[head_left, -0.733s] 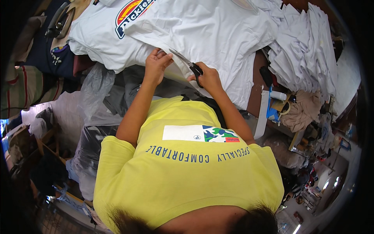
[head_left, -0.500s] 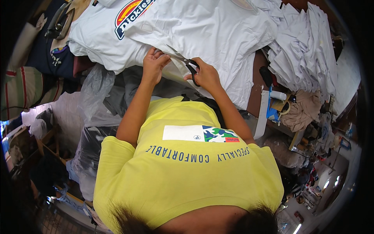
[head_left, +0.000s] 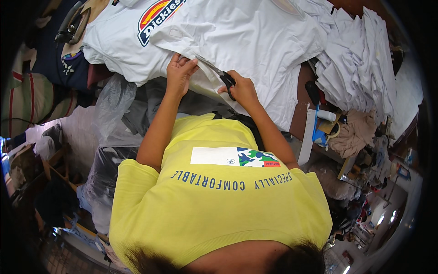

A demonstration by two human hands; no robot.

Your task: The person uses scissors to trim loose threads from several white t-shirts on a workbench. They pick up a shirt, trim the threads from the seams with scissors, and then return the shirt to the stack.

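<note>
A white T-shirt with a colourful chest print lies spread over the work surface before me. At its near edge my left hand pinches the fabric between thumb and fingers. My right hand grips a pair of scissors by their black handles. The scissors' blades point up and left, beside the fingertips of my left hand, and look nearly closed. Whether a thread or a bit of cloth lies between the blades is too small to tell.
A heap of white garments is stacked at the right. Below it sit a tape roll and a beige cloth bundle. An iron stands at the far left. Clear plastic bags hang by the near left edge.
The scissors' handles have come closer together, and their blades look more closed than before. My left hand stays at the shirt's edge. The whole view has shifted slightly.
</note>
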